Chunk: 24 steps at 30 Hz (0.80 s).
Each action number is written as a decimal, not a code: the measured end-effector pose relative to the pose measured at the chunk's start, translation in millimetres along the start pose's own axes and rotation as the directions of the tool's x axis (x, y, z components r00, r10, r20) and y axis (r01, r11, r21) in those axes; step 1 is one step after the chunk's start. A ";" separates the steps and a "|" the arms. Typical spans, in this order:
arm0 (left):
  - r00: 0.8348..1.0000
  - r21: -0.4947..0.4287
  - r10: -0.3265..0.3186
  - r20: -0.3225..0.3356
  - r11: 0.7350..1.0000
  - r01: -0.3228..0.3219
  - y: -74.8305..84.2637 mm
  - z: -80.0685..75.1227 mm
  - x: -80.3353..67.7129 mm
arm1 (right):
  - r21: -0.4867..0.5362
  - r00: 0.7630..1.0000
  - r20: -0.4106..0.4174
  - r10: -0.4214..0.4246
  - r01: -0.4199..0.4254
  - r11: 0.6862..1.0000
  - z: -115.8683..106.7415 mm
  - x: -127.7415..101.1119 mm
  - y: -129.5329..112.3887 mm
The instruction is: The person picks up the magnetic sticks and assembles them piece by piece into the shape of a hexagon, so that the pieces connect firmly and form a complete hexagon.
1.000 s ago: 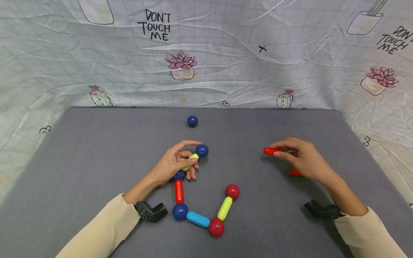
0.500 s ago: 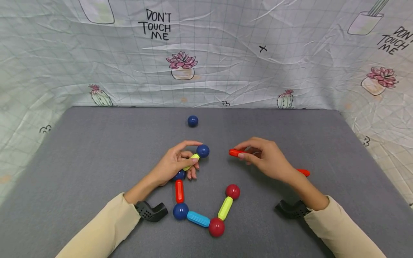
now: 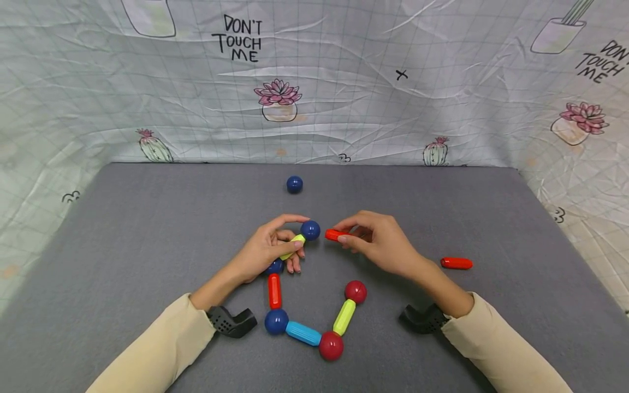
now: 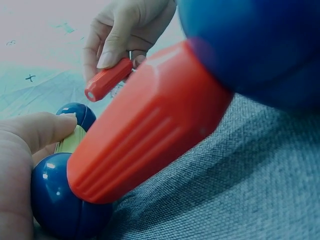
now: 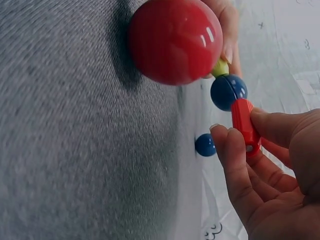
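Observation:
My left hand grips a yellow-green magnetic rod with the thumb across it, the index fingertip on the blue ball at its far end. Its near end joins another blue ball, partly hidden by the hand. From there a chain bends round: red rod, blue ball, light blue rod, red ball, yellow-green rod and red ball. My right hand pinches a loose red rod; in the head view a small gap separates it from the top blue ball.
A single blue ball lies near the back of the grey table. Another red rod rests right of the right forearm. Behind the table hangs a printed cloth.
The right hand has carried its red rod left across the table, close to the top blue ball. The other red rod is now fully uncovered. My left hand and the chain stay put.

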<state>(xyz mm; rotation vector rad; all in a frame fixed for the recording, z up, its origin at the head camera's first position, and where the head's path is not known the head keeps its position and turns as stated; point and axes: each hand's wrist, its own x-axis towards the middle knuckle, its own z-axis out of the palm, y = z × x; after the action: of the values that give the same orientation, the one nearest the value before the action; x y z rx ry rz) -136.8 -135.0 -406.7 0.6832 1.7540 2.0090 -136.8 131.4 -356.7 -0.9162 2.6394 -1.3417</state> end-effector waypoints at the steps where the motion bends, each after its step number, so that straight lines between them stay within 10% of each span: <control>1: 1.000 0.000 0.000 0.000 1.000 0.000 0.0 0.2 -0.1 | -0.007 1.000 0.001 -0.002 0.002 1.000 0.7 0.5 -0.5; 24: 0.999 -0.040 -0.049 -0.006 0.998 0.049 2.9 -2.5 0.0 | 0.085 1.000 0.018 0.008 -0.010 0.996 17.8 17.0 -4.8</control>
<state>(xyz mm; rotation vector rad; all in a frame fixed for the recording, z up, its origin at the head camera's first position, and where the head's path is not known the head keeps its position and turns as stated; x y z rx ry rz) -138.2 -137.4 -404.1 0.6151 1.7127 2.0103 -143.3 107.6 -360.5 -0.9001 2.5481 -1.4250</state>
